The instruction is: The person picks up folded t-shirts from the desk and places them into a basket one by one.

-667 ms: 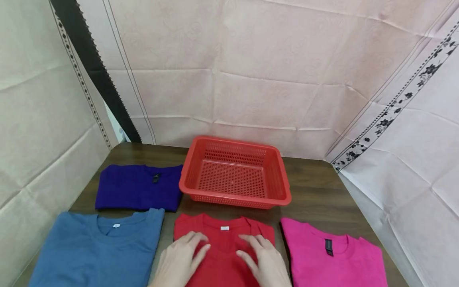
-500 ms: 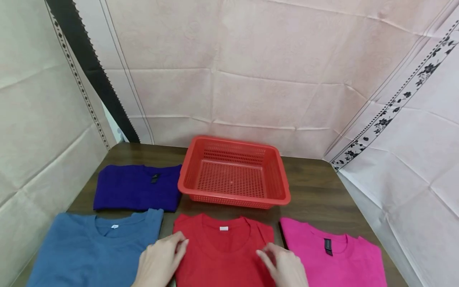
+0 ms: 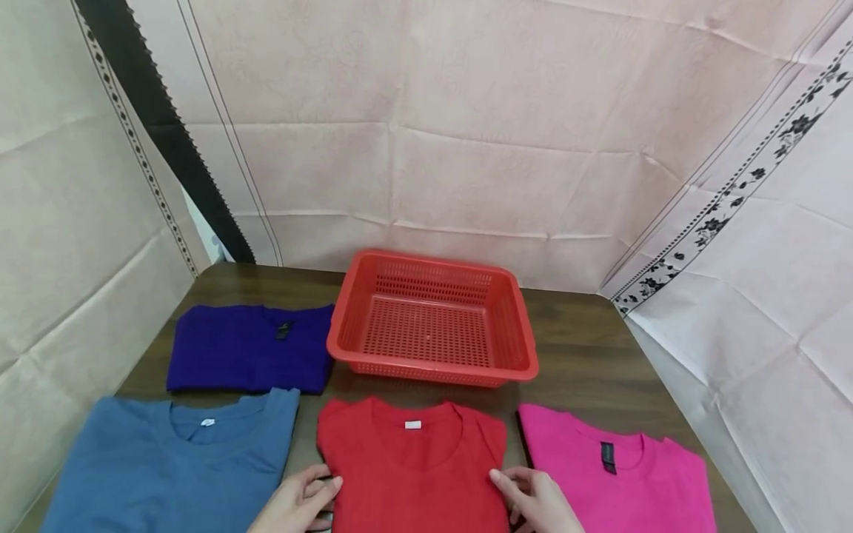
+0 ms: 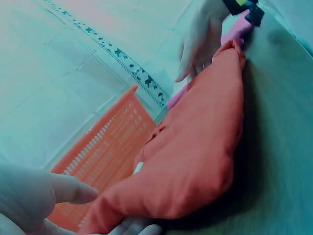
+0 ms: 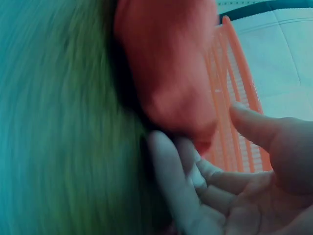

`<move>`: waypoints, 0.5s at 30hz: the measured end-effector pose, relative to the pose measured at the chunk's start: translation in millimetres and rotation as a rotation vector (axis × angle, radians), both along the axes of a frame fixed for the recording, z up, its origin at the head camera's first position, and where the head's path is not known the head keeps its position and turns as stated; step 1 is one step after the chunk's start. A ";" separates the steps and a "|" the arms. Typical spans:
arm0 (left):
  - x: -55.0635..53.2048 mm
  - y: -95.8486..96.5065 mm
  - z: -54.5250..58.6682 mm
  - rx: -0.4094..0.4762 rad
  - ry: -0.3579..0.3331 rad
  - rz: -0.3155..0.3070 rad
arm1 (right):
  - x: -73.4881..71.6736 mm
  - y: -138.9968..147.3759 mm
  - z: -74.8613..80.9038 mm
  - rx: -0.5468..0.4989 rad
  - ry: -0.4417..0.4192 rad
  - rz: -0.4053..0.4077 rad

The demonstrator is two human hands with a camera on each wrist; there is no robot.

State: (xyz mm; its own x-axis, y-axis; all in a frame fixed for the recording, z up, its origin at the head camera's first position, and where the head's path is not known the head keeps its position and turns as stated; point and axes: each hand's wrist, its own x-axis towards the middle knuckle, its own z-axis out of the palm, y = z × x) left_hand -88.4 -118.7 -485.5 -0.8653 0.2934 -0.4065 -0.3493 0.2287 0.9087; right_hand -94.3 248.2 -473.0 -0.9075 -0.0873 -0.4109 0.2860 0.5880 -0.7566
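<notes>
A folded red T-shirt [image 3: 416, 474] with a white neck label lies at the front middle of the table. My left hand [image 3: 300, 500] grips its left edge, thumb on top and fingers tucked below; in the left wrist view the fingers [image 4: 134, 227] show beneath the cloth. On the opposite edge, my right hand [image 3: 536, 500] holds the shirt with the thumb at its border and the fingers curled beneath. The right wrist view has these fingers [image 5: 168, 161] under the red cloth [image 5: 171, 73]. Between the hands, the shirt's sides look slightly lifted and bunched.
Behind the shirt stands a red plastic basket [image 3: 433, 374] with nothing in it. A folded blue T-shirt [image 3: 166, 474] lies left, a purple one [image 3: 246, 352] back left, a pink one [image 3: 620, 488] right. Patterned sheets [image 3: 466, 148] hang around the wooden table [image 3: 573, 340].
Both hands have moved apart from over the red T-shirt's middle to its left and right edges and taken hold there. The shirt's sides have drawn in a little.
</notes>
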 end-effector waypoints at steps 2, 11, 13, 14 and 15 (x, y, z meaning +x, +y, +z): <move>-1.4 4.6 -1.6 0.028 0.018 -0.041 | 0.5 -8.1 -2.7 0.036 0.038 0.033; 1.8 31.4 -0.9 0.075 -0.038 -0.010 | 12.3 -35.6 -6.6 -0.198 -0.002 0.058; 0.5 33.5 -3.2 0.132 -0.046 -0.025 | 13.0 -38.4 -7.7 -0.269 -0.060 0.028; -0.7 33.5 -4.1 0.158 -0.045 -0.035 | 12.7 -38.8 -8.8 -0.294 -0.087 0.013; -1.9 32.9 -5.2 0.176 -0.040 -0.045 | 12.1 -38.4 -10.2 -0.318 -0.098 0.007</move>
